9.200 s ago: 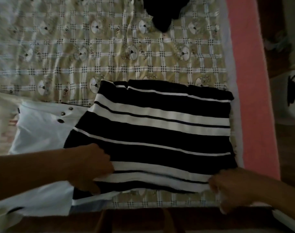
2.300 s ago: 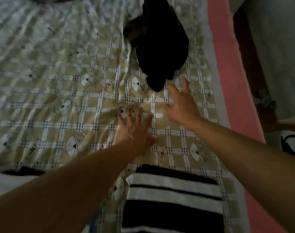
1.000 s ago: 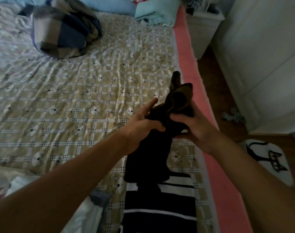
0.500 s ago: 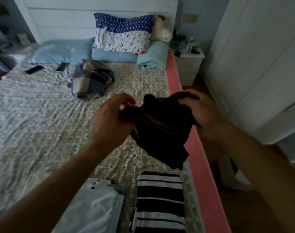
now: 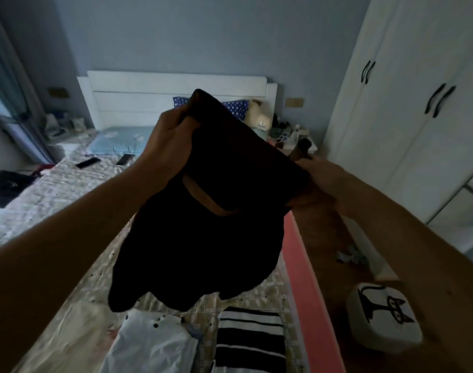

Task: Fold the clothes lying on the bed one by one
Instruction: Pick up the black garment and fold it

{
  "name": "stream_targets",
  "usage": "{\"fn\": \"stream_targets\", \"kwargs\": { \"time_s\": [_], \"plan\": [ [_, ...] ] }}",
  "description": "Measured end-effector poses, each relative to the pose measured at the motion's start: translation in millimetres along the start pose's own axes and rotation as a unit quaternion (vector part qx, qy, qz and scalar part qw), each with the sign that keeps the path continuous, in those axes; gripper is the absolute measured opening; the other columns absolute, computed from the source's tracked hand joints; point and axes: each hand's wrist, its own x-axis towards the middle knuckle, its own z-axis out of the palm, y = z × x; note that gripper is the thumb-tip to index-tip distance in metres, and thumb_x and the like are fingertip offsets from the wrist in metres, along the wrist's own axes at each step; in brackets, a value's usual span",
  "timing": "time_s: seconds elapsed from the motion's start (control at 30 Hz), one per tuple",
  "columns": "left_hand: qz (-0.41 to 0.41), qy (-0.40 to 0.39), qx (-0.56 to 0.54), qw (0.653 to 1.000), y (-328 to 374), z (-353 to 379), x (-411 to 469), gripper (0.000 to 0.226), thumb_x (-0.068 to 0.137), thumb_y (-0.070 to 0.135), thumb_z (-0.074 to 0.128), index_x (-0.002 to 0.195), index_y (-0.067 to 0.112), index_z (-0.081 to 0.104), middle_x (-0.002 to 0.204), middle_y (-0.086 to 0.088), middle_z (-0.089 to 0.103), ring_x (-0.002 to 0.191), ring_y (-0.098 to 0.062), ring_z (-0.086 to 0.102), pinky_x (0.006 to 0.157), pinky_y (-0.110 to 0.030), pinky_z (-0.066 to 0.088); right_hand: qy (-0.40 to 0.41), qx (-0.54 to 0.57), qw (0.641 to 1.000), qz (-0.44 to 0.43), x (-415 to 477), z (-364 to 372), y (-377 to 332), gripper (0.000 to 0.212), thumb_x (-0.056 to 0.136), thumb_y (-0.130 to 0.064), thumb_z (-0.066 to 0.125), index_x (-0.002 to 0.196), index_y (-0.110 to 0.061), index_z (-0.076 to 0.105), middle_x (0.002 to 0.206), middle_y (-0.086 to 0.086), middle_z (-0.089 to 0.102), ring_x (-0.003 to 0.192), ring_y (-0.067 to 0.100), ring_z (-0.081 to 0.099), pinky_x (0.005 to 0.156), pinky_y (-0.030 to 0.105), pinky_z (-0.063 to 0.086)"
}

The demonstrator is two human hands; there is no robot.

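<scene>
Both hands, left hand (image 5: 167, 141) and right hand (image 5: 318, 179), hold up a seemingly black garment (image 5: 203, 238).

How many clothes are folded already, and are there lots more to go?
Two look done: the striped top and a white garment lie folded at the near edge of the bed. One is in hand: a dark garment hangs in the air, held at its top by the left hand and right hand, not folded yet. The dark garment hides part of the bed, so more may remain.
</scene>
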Motion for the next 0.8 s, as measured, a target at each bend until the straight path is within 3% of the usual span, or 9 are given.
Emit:
{"fn": "stream_targets", "kwargs": {
  "time_s": [0.07,0.17,0.27,0.33,0.43,0.53,0.6,0.67,0.8],
  "plan": [
    [0.021,-0.017,-0.007,1.0,18.6,2.1,3.5,0.032,0.097,0.007,0.042,0.088,0.021,0.068,0.082,0.004,0.065,0.083,-0.011,0.058,0.077,-0.031,0.045,-0.026,-0.097,0.995,-0.013,-6.0,-0.6,4.0,0.012,0.1,-0.03,0.05,0.106,-0.021,0.055,0.079,0.011,0.068,0.073,0.028,0.066,0.069,0.028,0.052],
    [0.041,-0.048,0.003,0.998,35.9,9.4,10.2,0.038,0.096,0.01,0.043,0.08,0.032,0.069,0.079,0.016,0.067,0.085,-0.007,0.062,0.084,-0.031,0.047,-0.013,-0.149,0.986,-0.073,-22.5,13.7,2.4,0.013,0.099,-0.039,0.049,0.103,-0.028,0.046,0.088,-0.018,0.044,0.096,0.014,0.046,0.065,0.009,0.035],
    [0.048,-0.062,0.068,0.995,43.8,16.9,18.1,0.03,0.09,0.015,0.043,0.076,0.031,0.065,0.071,0.017,0.063,0.075,-0.007,0.058,0.075,-0.03,0.043,-0.154,0.021,0.982,-0.108,-35.8,28.0,16.1,0.054,0.086,-0.069,0.053,0.126,-0.033,0.052,0.125,-0.013,0.06,0.11,0.001,0.059,0.089,0.015,0.043],
    [0.041,-0.065,0.1,0.992,45.7,17.5,22.2,0.021,0.084,0.02,0.043,0.079,0.02,0.064,0.074,0.005,0.06,0.073,-0.015,0.055,0.072,-0.036,0.04,-0.219,0.037,0.969,-0.109,-58.4,46.5,24.2,0.058,0.081,-0.062,0.06,0.127,-0.027,0.057,0.125,-0.008,0.065,0.113,0.008,0.065,0.091,0.023,0.053],
    [0.055,-0.055,0.166,0.983,50.9,10.9,24.6,0.026,0.088,0.02,0.041,0.091,0.004,0.062,0.077,-0.003,0.058,0.069,-0.014,0.053,0.067,-0.033,0.039,-0.219,-0.071,0.966,-0.113,-74.5,68.7,44.9,0.048,0.074,-0.025,0.085,0.117,-0.011,0.067,0.115,0.006,0.072,0.108,0.019,0.069,0.099,0.043,0.053],
    [0.065,-0.045,0.208,0.975,53.9,-4.3,26.9,0.03,0.087,0.022,0.041,0.092,-0.002,0.059,0.075,-0.006,0.056,0.067,-0.016,0.051,0.063,-0.031,0.036,-0.211,-0.127,0.964,-0.103,-60.1,74.7,68.1,0.036,0.077,-0.007,0.082,0.111,-0.004,0.07,0.108,0.012,0.073,0.094,0.01,0.071,0.094,0.033,0.056],
    [0.043,-0.037,0.226,0.973,47.3,-21.0,29.7,0.033,0.085,0.025,0.043,0.094,-0.002,0.061,0.077,-0.012,0.059,0.07,-0.018,0.054,0.065,-0.034,0.038,-0.192,-0.132,0.969,-0.08,-58.4,65.2,76.3,0.027,0.079,-0.012,0.081,0.104,-0.005,0.073,0.1,0.011,0.075,0.084,0.008,0.072,0.087,0.029,0.057],
    [0.003,-0.017,0.227,0.974,36.1,-39.4,31.7,0.034,0.084,0.027,0.046,0.097,0.002,0.064,0.081,-0.012,0.062,0.074,-0.018,0.056,0.068,-0.034,0.039,-0.162,-0.119,0.978,-0.059,-57.3,46.9,75.8,0.024,0.077,-0.022,0.083,0.096,-0.01,0.075,0.091,0.008,0.076,0.079,0.016,0.074,0.082,0.035,0.059],
    [-0.081,0.002,0.214,0.973,6.4,-66.9,24.2,0.021,0.098,0.013,0.047,0.102,0.013,0.068,0.083,-0.007,0.061,0.072,-0.018,0.054,0.066,-0.031,0.038,-0.041,-0.095,0.992,-0.076,-46.2,6.6,51.2,0.054,0.061,-0.045,0.085,0.104,-0.012,0.075,0.096,0.015,0.076,0.087,0.031,0.074,0.088,0.05,0.058]
  ]
}}
